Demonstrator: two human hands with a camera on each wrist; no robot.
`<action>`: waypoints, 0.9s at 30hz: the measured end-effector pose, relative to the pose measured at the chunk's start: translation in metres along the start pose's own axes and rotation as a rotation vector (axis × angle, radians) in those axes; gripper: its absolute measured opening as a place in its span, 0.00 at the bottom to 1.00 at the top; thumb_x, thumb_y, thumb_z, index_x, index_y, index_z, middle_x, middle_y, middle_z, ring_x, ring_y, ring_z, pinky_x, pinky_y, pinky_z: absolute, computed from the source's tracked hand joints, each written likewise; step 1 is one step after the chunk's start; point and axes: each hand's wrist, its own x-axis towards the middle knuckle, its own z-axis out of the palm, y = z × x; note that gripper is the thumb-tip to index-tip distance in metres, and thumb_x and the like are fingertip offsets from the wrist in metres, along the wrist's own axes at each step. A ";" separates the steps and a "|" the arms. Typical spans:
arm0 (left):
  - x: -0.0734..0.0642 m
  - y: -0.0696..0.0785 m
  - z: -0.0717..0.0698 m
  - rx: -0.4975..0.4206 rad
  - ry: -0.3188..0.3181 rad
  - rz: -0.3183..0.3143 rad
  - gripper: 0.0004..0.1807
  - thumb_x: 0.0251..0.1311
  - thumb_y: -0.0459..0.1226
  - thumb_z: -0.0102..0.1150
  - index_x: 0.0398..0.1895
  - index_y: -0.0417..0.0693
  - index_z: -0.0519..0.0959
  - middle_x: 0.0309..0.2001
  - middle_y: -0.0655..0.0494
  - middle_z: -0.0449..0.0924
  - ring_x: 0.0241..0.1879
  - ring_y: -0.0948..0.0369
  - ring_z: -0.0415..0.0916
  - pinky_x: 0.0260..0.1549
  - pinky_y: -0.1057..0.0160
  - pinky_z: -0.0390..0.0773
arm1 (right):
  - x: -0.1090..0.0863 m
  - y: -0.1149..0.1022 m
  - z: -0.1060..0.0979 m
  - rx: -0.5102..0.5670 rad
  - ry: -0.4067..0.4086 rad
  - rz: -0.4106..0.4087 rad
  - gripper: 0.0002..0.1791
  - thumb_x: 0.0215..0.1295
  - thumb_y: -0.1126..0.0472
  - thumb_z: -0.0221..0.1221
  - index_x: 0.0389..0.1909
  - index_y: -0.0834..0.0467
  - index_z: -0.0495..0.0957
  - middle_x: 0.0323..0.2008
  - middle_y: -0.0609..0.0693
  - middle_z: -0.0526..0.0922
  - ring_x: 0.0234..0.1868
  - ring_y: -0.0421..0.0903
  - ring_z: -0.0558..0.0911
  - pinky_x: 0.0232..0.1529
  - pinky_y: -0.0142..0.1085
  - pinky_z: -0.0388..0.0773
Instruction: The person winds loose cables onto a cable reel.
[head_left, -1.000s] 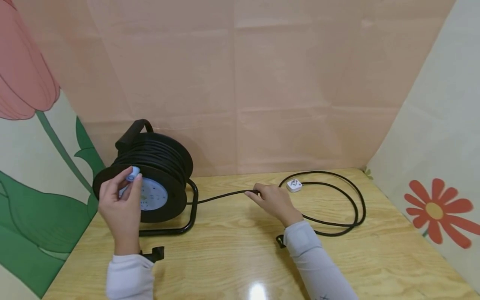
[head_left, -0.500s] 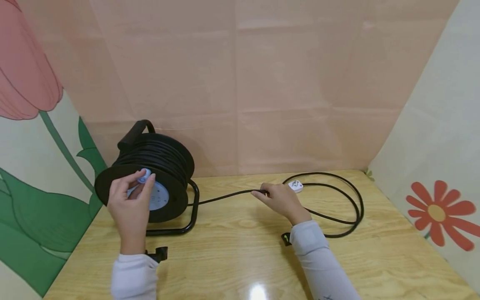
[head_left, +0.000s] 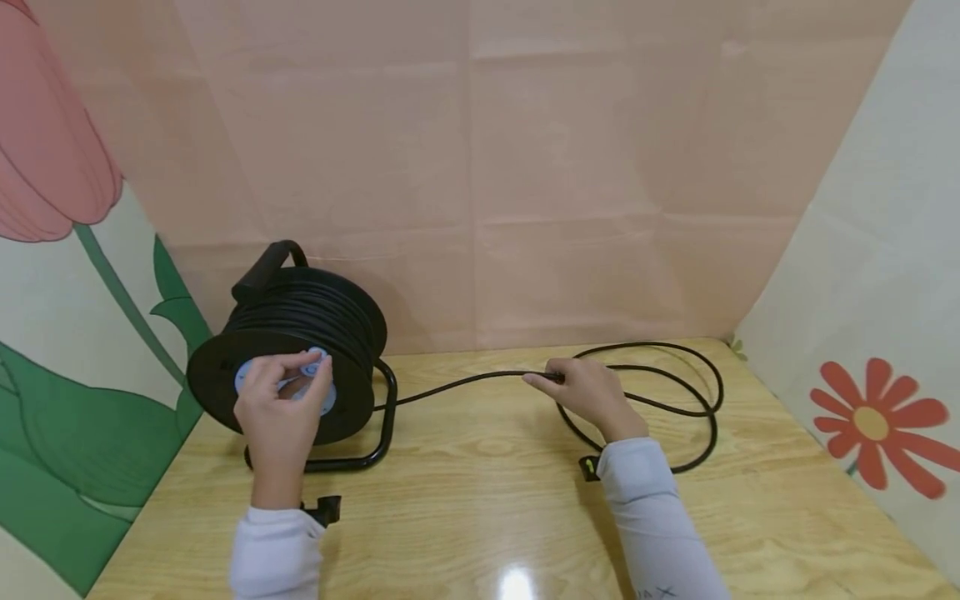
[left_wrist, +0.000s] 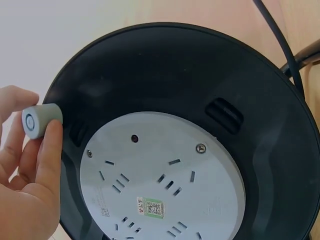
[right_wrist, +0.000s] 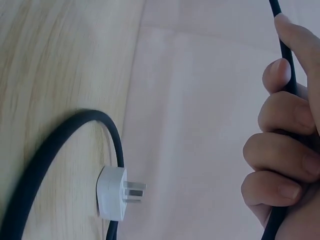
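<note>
A black cable reel stands at the left of the table, wound with black cable. My left hand pinches the small bluish-grey crank knob on the reel's front flange between thumb and fingertips. Beside it in the left wrist view is the round pale socket panel with slots and screws. One length of cable runs from the reel rightward to my right hand, whose fingers curl round it. A white plug with metal pins lies on the table in the right wrist view, hidden behind that hand in the head view.
The reel's black tube frame rests on the wooden table, with a carry handle on top. Loose cable loops lie at the right. A pinkish backdrop rises at the back, flower-printed panels at both sides.
My left hand has carried the knob rightward and slightly down across the reel's face. My right hand has moved right, still gripping cable, and now covers the plug. The loops have shifted.
</note>
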 end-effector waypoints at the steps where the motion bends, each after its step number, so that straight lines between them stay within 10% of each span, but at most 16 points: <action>1: 0.000 0.000 0.000 0.007 -0.010 0.003 0.05 0.56 0.30 0.72 0.34 0.36 0.86 0.35 0.51 0.77 0.36 0.64 0.75 0.38 0.75 0.80 | 0.000 -0.001 0.000 0.003 -0.006 -0.008 0.31 0.66 0.26 0.50 0.18 0.47 0.66 0.13 0.42 0.59 0.16 0.41 0.56 0.20 0.36 0.54; 12: -0.007 -0.004 0.002 0.063 -0.125 -0.053 0.04 0.57 0.33 0.72 0.31 0.43 0.84 0.32 0.53 0.74 0.33 0.64 0.74 0.31 0.77 0.79 | -0.010 0.021 -0.018 -0.104 0.135 0.022 0.29 0.57 0.22 0.56 0.31 0.42 0.85 0.21 0.37 0.80 0.13 0.40 0.67 0.12 0.35 0.60; 21: -0.006 -0.005 0.005 0.088 -0.180 -0.069 0.05 0.55 0.33 0.72 0.30 0.47 0.83 0.33 0.57 0.76 0.33 0.64 0.78 0.31 0.74 0.80 | -0.010 0.018 -0.028 -0.136 0.190 -0.007 0.30 0.53 0.21 0.58 0.26 0.43 0.82 0.18 0.38 0.76 0.14 0.40 0.67 0.12 0.36 0.60; 27: -0.005 -0.006 0.005 0.094 -0.210 -0.091 0.06 0.54 0.34 0.73 0.30 0.47 0.83 0.34 0.58 0.76 0.33 0.65 0.78 0.31 0.76 0.80 | -0.018 0.029 -0.043 -0.173 0.418 -0.013 0.23 0.53 0.31 0.68 0.20 0.46 0.78 0.09 0.40 0.66 0.11 0.42 0.60 0.17 0.41 0.58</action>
